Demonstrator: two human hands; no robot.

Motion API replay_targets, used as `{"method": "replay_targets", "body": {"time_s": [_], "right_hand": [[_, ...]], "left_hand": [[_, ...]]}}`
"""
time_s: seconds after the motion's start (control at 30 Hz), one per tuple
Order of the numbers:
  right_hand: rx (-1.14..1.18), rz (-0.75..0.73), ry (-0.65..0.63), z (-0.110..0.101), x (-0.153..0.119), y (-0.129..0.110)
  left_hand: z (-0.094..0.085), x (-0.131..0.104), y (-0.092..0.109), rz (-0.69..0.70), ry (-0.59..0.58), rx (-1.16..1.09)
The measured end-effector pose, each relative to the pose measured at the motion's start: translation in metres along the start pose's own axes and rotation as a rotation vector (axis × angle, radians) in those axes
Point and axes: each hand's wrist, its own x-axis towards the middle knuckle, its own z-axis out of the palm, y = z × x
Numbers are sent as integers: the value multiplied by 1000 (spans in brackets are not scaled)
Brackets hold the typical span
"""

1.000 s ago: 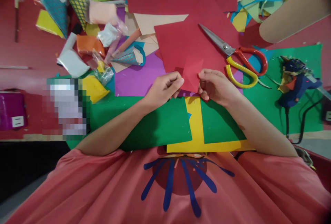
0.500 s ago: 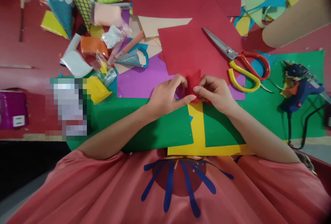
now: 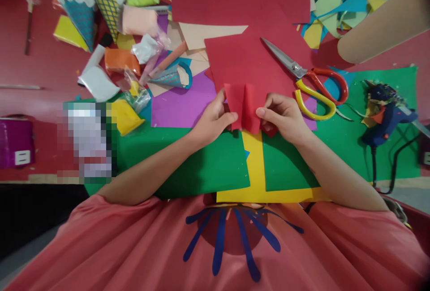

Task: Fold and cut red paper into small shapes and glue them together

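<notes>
Between my hands is a small piece of red paper (image 3: 251, 108), creased down its middle and partly unfolded. My left hand (image 3: 217, 118) pinches its left edge between thumb and fingers. The right edge is pinched by my right hand (image 3: 282, 114), its fingers curled behind the paper. Beneath and beyond lie larger red sheets (image 3: 231, 58). Scissors (image 3: 297, 71) with one red and one yellow handle rest on the sheets, just past my right hand, blades pointing up and left. A purple sheet (image 3: 181, 105) sits beside my left hand.
Green sheets (image 3: 208, 165) and a yellow sheet (image 3: 257, 161) cover the near side. A blue glue gun (image 3: 386, 125) with a cord lies right. Wrapped clay packs (image 3: 122, 60) and patterned paper cones (image 3: 79, 13) crowd the left. A cardboard tube (image 3: 379, 24) stands at upper right.
The folded red paper has been spread open, showing two panels with a crease between. My left hand moved left with its edge; my right hand stayed near its place.
</notes>
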Motion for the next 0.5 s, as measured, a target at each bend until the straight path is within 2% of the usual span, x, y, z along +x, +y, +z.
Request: {"method": "replay_targets", "body": {"time_s": [0.17, 0.37, 0.5], "right_hand": [[-173, -99, 115, -4, 3, 0], [-144, -46, 85, -2, 4, -3], [-200, -84, 87, -6, 7, 2]], "left_hand": [[-6, 3, 2, -10, 126, 76], [-7, 3, 4, -18, 120, 255], [-8, 4, 3, -51, 111, 222]]}}
